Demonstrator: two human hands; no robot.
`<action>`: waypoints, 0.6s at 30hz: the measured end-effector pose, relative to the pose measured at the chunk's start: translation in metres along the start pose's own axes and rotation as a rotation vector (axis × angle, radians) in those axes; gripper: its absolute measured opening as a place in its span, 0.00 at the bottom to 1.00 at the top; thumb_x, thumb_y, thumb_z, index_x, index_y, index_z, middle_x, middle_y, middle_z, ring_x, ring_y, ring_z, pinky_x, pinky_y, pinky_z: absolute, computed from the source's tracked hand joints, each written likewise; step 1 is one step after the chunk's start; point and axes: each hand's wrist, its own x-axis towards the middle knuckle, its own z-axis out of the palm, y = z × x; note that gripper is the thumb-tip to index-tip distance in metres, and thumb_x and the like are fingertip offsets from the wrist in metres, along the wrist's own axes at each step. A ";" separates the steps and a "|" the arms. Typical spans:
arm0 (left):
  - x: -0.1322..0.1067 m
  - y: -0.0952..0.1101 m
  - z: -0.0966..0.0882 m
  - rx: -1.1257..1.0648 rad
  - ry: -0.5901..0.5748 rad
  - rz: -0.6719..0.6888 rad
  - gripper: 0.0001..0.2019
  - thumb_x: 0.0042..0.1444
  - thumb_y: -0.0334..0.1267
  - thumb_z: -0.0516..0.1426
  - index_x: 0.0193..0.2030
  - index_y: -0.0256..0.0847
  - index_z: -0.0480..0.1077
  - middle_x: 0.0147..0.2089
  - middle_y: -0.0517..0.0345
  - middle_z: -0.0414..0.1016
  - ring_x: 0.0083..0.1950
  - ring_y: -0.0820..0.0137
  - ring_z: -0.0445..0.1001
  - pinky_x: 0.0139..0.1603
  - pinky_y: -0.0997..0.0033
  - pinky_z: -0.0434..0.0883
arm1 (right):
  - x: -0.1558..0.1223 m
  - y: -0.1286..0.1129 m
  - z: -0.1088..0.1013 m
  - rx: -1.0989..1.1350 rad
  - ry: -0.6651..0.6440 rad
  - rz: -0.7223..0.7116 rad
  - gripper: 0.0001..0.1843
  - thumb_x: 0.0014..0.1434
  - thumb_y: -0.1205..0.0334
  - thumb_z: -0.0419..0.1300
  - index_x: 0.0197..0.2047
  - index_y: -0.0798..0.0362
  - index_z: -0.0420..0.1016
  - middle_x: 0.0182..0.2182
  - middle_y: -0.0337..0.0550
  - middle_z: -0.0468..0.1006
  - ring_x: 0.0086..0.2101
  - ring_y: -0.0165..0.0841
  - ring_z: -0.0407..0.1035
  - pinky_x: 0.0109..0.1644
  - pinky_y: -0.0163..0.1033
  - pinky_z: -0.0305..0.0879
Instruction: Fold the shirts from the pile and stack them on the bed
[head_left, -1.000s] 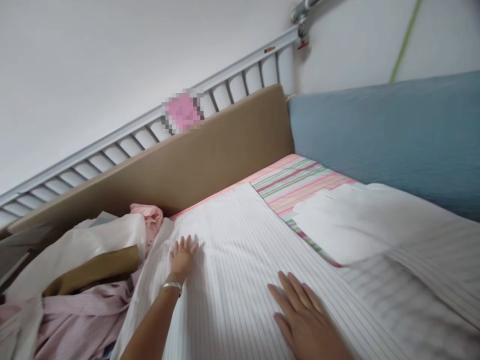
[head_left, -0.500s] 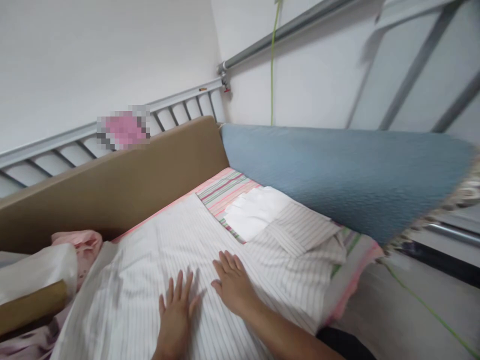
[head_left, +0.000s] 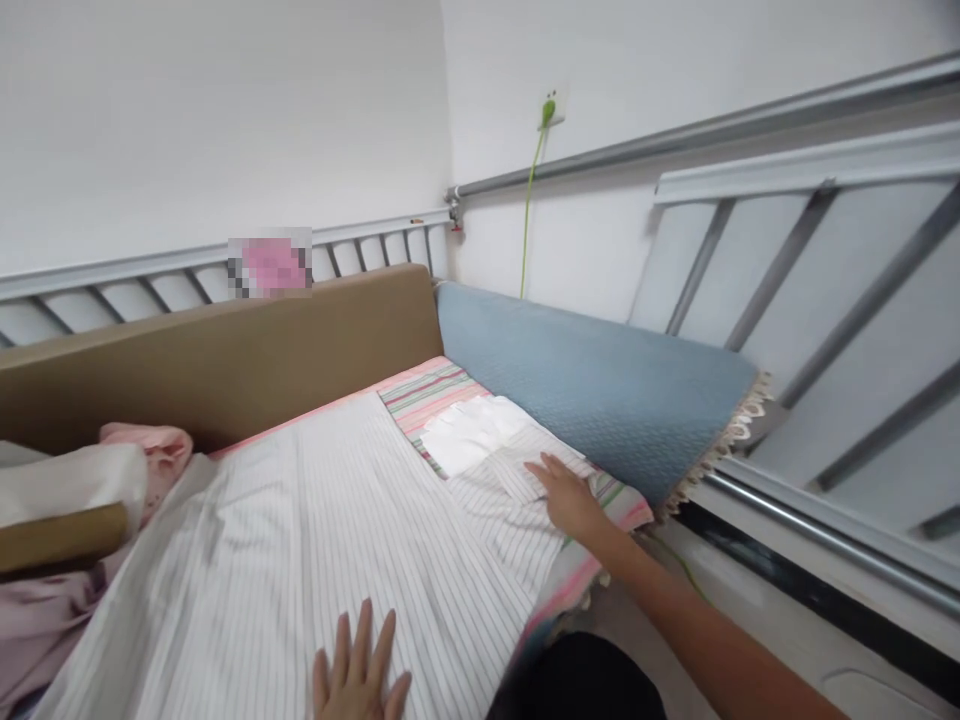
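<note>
pressing flat w/ both palms, fingers spread, nothing gripped: my left hand (head_left: 360,672) on the striped shirt (head_left: 315,560), right hand (head_left: 568,497) on its sleeve (head_left: 517,480) beside the blue mat (head_left: 600,380); light, limp cloth, i'd pinch it at seams/edges.

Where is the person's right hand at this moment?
In the head view, the right hand lies flat on the folded end of the white striped garment, right of centre, beside the blue padded cushion.

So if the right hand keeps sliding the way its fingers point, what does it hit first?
The right hand lies flat on the striped shirt, fingers aimed up-left. First in that line is likely the folded white cloth on the striped sheet; beyond it, the brown board. Depth is uncertain.
</note>
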 end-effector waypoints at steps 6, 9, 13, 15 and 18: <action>-0.003 -0.001 -0.005 -0.130 -0.029 0.016 0.24 0.59 0.46 0.48 0.64 0.55 0.53 0.68 0.57 0.49 0.69 0.50 0.45 0.63 0.37 0.48 | 0.015 0.011 -0.023 -0.125 -0.115 0.022 0.24 0.57 0.74 0.47 0.52 0.53 0.73 0.53 0.53 0.71 0.54 0.39 0.63 0.58 0.44 0.52; -0.002 -0.001 -0.012 -0.219 -0.070 -0.014 0.24 0.59 0.45 0.49 0.63 0.54 0.55 0.69 0.57 0.48 0.69 0.50 0.43 0.64 0.36 0.44 | 0.035 -0.002 -0.055 -0.099 -0.105 0.096 0.19 0.61 0.67 0.46 0.49 0.56 0.75 0.45 0.58 0.75 0.46 0.42 0.69 0.48 0.43 0.59; 0.008 -0.001 -0.032 -0.569 -0.138 -0.117 0.26 0.59 0.46 0.48 0.65 0.47 0.55 0.69 0.55 0.48 0.70 0.54 0.38 0.66 0.41 0.42 | 0.069 -0.051 -0.099 -0.001 -0.070 0.140 0.22 0.65 0.59 0.42 0.43 0.58 0.76 0.41 0.59 0.77 0.39 0.40 0.71 0.39 0.39 0.60; 0.020 -0.004 -0.053 -0.941 -0.172 -0.218 0.30 0.60 0.50 0.46 0.67 0.44 0.50 0.70 0.53 0.47 0.70 0.58 0.41 0.67 0.47 0.48 | 0.080 -0.099 -0.112 0.070 -0.060 0.087 0.23 0.65 0.58 0.41 0.42 0.60 0.75 0.42 0.59 0.77 0.40 0.38 0.70 0.39 0.36 0.59; 0.044 -0.018 -0.092 -1.603 -0.190 -0.342 0.34 0.60 0.57 0.40 0.69 0.44 0.40 0.70 0.48 0.47 0.67 0.60 0.53 0.62 0.52 0.61 | 0.068 -0.193 -0.111 0.200 -0.111 -0.066 0.22 0.65 0.60 0.41 0.41 0.61 0.75 0.41 0.55 0.78 0.40 0.34 0.70 0.38 0.32 0.59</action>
